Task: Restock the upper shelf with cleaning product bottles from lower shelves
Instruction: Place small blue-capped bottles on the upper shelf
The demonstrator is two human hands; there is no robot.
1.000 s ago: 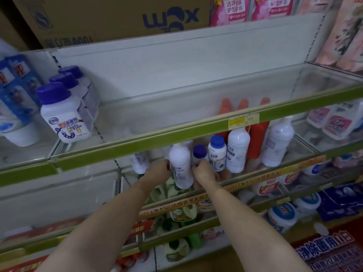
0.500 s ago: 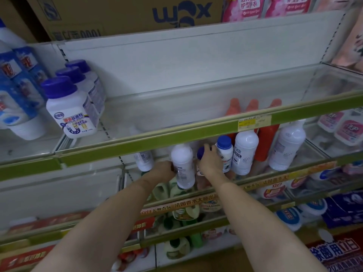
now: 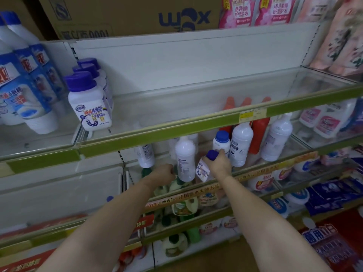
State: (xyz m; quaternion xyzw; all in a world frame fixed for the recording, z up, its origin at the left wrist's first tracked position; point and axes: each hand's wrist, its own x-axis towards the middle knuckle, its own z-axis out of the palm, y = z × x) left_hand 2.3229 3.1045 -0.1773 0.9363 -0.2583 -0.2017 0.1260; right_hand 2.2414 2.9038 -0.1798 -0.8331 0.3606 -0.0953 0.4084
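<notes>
White plastic with a blue screw cap: the small bottle [image 3: 204, 168] is in my right hand [image 3: 217, 167], fingers wrapped around its neck and shoulder, body tilted with the cap up and to the right, just above the lower shelf [image 3: 255, 174] it came from. My left hand [image 3: 163, 173] sits beside the tall white bottle [image 3: 185, 159], fingers curled at its base; whether they actually grip it I cannot tell. Step in hand, as I judge it: extraction from the lower shelf. The next move calls for drawing the bottle out under the green shelf edge [image 3: 176, 132], raising it, and standing it upright on the upper shelf [image 3: 176, 114] near the matching purple-capped bottles [image 3: 89, 101] at its left end. Both shelves have clear, glossy front lips. Neighbouring stock is smooth and cylindrical: white bottles and red bottles [image 3: 259, 132].
</notes>
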